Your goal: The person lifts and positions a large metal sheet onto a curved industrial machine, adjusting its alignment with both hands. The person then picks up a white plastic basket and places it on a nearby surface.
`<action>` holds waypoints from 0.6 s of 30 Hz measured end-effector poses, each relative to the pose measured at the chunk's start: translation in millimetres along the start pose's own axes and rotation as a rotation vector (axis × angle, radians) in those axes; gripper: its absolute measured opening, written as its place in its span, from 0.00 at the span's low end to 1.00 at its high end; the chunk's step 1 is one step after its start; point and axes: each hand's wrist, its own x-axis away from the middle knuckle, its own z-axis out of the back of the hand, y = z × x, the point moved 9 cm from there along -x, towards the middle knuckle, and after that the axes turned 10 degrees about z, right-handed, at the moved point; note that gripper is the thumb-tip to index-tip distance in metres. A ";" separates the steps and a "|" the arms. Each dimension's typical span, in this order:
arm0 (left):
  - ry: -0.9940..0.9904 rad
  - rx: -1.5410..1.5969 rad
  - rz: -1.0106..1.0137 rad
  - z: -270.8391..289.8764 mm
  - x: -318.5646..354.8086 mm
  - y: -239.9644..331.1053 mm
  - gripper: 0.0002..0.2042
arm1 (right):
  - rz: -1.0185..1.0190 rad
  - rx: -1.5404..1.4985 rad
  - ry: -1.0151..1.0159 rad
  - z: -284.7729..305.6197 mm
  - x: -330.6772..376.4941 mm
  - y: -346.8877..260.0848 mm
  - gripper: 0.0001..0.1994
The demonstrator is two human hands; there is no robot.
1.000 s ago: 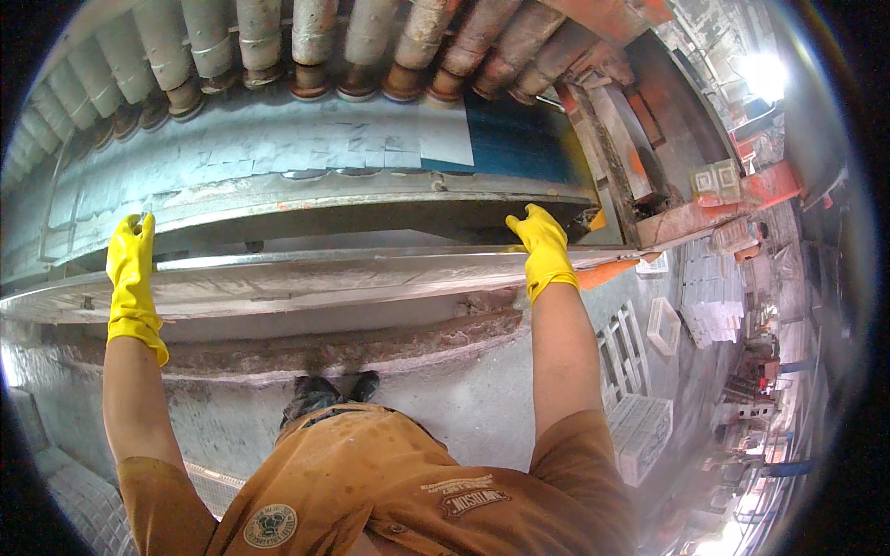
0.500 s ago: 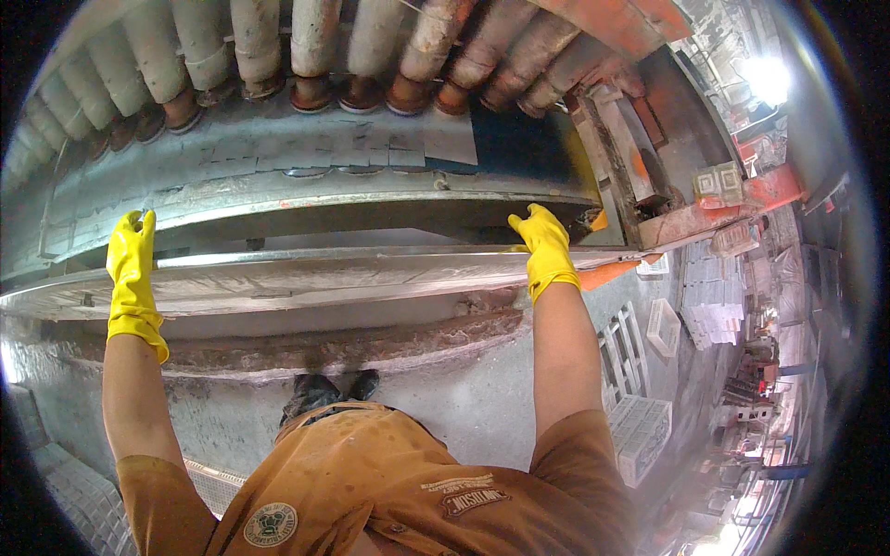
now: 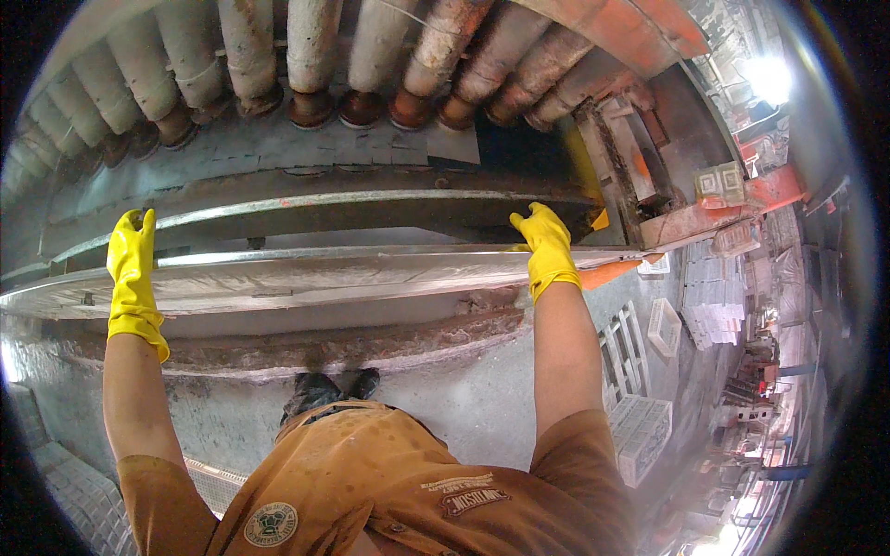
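In the head view, the row of thick, rough, grey-brown cylinders (image 3: 313,46) had come lower in the picture than half a second before, so that their rust-brown ends covered more of the overlapping thin pale grey rectangular sheets (image 3: 371,155). That bed, bluish and fairly bright earlier, had gone dim, and the narrow grey metal strip (image 3: 371,197) stood out against it (its edge caught the light). Both hands had kept nearly the same places over the long pale metal beam (image 3: 371,271).

The sheets lay beyond the beam, under the ends of the cylinders; the strip ran between sheets and beam. The left hand (image 3: 133,269), in a yellow rubber glove, reached across the beam's left part; its fingers were bent, thumb and fingertips close together beside the strip's left end. Whether they pinched anything I could not tell. The right hand (image 3: 545,246), gloved alike, lay over the beam's right part, half open, fingers loosely curled and their tips a little apart; its underside was hidden, so contact with the beam could not be told.

An orange flat piece (image 3: 607,275) showed just beside the beam's right end; dark shoes (image 3: 338,387) stood on the near side of the beam.
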 end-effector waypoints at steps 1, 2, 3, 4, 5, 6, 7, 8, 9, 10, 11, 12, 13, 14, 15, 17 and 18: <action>0.002 -0.003 0.001 0.1 -0.9 -2.6 0.28 | 0.004 -0.005 0.000 0.1 0.6 -3.2 0.38; 0.004 -0.006 -0.009 -1.0 -3.3 -6.4 0.28 | 0.008 0.000 -0.003 1.0 1.3 -5.8 0.38; 0.006 -0.010 -0.018 -2.5 -6.4 -11.3 0.28 | 0.012 0.006 -0.006 1.5 2.0 -8.8 0.38; 0.003 -0.011 -0.032 -3.0 -6.6 -8.0 0.28 | 0.015 0.006 -0.002 1.0 0.9 -6.1 0.38; 0.000 -0.008 -0.023 -3.8 -6.4 -7.0 0.28 | 0.018 0.006 0.001 0.0 -1.0 -3.2 0.38; -0.003 -0.004 -0.014 -4.6 -5.8 -6.0 0.28 | 0.022 0.006 0.004 -0.6 -2.4 -0.5 0.37; -0.004 -0.003 -0.002 -3.4 -4.5 -5.3 0.28 | 0.033 -0.005 0.018 0.8 -1.8 -2.8 0.36; 0.000 0.000 -0.007 -3.3 -4.4 -5.4 0.28 | 0.044 -0.016 0.032 2.1 -1.1 -5.0 0.35; 0.004 0.004 -0.011 -3.7 -4.6 -5.7 0.28 | 0.055 -0.027 0.047 3.7 -0.2 -7.1 0.34; 0.007 0.007 -0.015 -2.6 -4.0 -5.0 0.28 | 0.056 -0.017 0.042 5.1 1.8 -10.0 0.34; 0.006 0.005 -0.011 -2.1 -3.6 -4.7 0.28 | 0.056 -0.007 0.038 6.9 3.8 -12.6 0.34; 0.004 0.003 -0.006 -1.5 -3.1 -4.2 0.28 | 0.056 0.002 0.033 8.8 6.0 -15.2 0.34; 0.003 0.001 -0.001 -0.1 -1.7 -2.9 0.29 | 0.048 0.006 0.027 11.1 9.4 -18.6 0.34; -0.008 0.005 0.013 0.8 -0.4 -2.1 0.29 | 0.041 0.010 0.021 13.6 13.2 -22.1 0.34; -0.019 0.009 0.027 1.8 1.1 -1.1 0.29 | 0.034 0.015 0.015 14.0 15.0 -23.5 0.34; -0.024 0.010 0.034 1.9 0.8 -2.1 0.30 | 0.052 0.057 0.041 17.0 16.4 -24.4 0.34; -0.018 0.004 0.027 0.7 -1.5 -4.8 0.30 | 0.061 0.078 0.054 18.3 16.6 -25.1 0.34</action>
